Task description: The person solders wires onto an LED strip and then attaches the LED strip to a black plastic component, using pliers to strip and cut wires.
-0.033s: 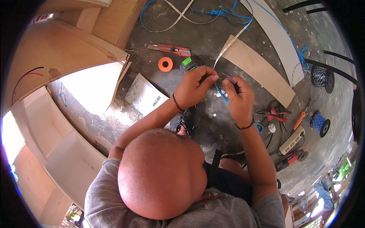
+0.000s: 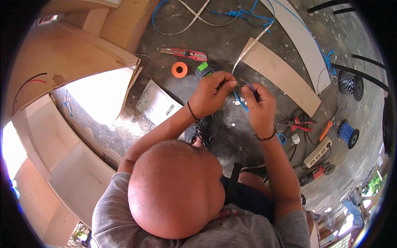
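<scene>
My left hand (image 2: 213,94) is closed in a pinch between thumb and forefinger, at the end of a thin white LED strip (image 2: 247,52) that comes down from a loop on the floor. Facing it, my right hand (image 2: 261,108) pinches a blue wire (image 2: 240,102), which bends between the two hands. The fingertips nearly meet, and the exact spot where wire and strip come together is too small to make out. Just beyond my left hand lies a tape measure (image 2: 202,69) in black and green, partly covered by that hand.
On the floor are a red utility knife (image 2: 186,53), an orange tape roll (image 2: 180,70), a white packet (image 2: 157,103), red pliers (image 2: 300,123), a power strip (image 2: 317,152), a red angle grinder (image 2: 316,173) and cord spools (image 2: 348,134). Wooden cabinets (image 2: 70,58) stand at left; boards (image 2: 281,74) lie ahead.
</scene>
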A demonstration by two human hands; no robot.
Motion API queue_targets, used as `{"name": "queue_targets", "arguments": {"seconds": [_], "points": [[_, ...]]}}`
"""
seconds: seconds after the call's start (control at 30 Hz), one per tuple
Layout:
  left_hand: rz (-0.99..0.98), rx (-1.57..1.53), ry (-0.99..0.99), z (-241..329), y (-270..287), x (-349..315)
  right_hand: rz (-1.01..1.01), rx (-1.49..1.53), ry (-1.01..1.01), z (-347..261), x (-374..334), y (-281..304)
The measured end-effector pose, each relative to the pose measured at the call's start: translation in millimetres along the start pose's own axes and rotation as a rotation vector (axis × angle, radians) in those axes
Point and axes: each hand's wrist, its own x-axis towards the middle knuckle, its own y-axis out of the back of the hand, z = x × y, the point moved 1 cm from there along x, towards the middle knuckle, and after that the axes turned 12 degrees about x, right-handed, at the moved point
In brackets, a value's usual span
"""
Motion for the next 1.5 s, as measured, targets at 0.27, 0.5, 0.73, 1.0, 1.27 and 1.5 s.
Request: {"name": "queue_targets", "arguments": {"seconds": [0.27, 0.5, 0.73, 1.0, 1.27, 1.5], "points": [[-0.217, -0.376, 0.291, -14, 0, -2, -0.11, -0.261, 0.422, -9, -4, -7], [-0.186, -0.663, 0.46, -10, 2, -2, -0.025, -0.126, 0.187, -7, -3, -4], [-0.087, -0.039, 0.087, 2, 4, 1, -0.033, -0.041, 0.051, -7, -1, -1], [-0.155, 0.011, 0.011, -5, 4, 4, -0.092, -0.234, 0.355, -11, -1, -1], [-0.343, -0.395, 0.34, -10, 1, 4, -0.127, -0.352, 0.5, -4, -3, 1], [-0.414, -0.927, 0.631, -13, -7, 3, -0.092, -0.286, 0.488, 4, -3, 3]]}}
